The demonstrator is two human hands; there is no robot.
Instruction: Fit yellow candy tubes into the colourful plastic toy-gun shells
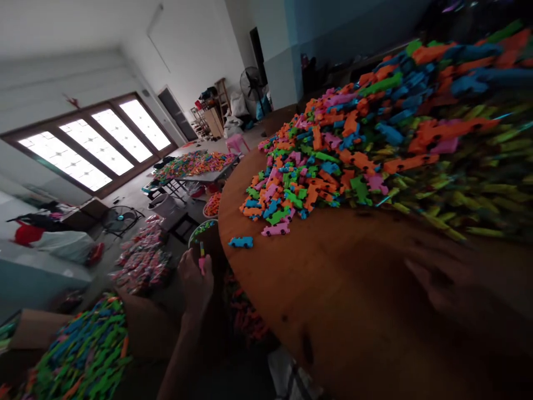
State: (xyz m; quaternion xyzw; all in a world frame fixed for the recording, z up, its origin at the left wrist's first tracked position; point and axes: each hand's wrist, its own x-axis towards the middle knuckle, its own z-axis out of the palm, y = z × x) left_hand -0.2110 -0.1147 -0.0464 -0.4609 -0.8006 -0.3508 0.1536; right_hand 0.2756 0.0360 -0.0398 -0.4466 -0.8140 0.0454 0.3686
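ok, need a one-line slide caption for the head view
Left hand holds a small pink piece beside a round wooden table heaped with colourful toy cars; right hand blurred.

**Bright plastic on brown wood**

The toy-car heap (353, 139) is showing orange, blue, green and pink, with yellow-green pieces along its right; one blue car (240, 242) is lying alone on the brown round table (333, 289); the left hand (195, 283) is holding pink and yellow pieces (202, 258).

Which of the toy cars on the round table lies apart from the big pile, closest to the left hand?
The blue toy car: it lies alone near the table's edge, just left of a pink toy car at the pile's fringe.
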